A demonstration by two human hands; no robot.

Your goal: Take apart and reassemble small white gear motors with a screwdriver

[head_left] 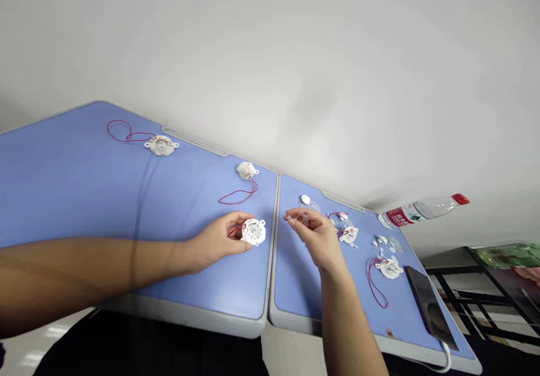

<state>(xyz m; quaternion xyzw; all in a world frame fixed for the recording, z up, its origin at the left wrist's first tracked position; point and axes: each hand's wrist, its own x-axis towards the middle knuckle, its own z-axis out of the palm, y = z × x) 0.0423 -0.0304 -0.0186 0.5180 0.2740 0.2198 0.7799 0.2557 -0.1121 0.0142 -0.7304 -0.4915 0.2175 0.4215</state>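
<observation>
My left hand (217, 240) grips a round white plastic housing (253, 232) by its edge, above the blue table. This housing has mounting ears and a clear round part in its middle; its red wire runs back under my fingers. To the right, across the gap between the tables, my right hand (314, 235) pinches a tiny whitish piece (288, 217) between thumb and finger. That piece is too small to name. A pale, translucent bit (306, 217) shows near the same fingers. The two hands are apart.
Similar housings with red wires lie on the left table (162, 145) (247, 170) and the right table (388, 267). Loose white parts (349, 234) are scattered beyond my right hand. A red-capped water bottle (415, 212) and a plugged-in phone (431, 307) are at the right. A wall rises behind.
</observation>
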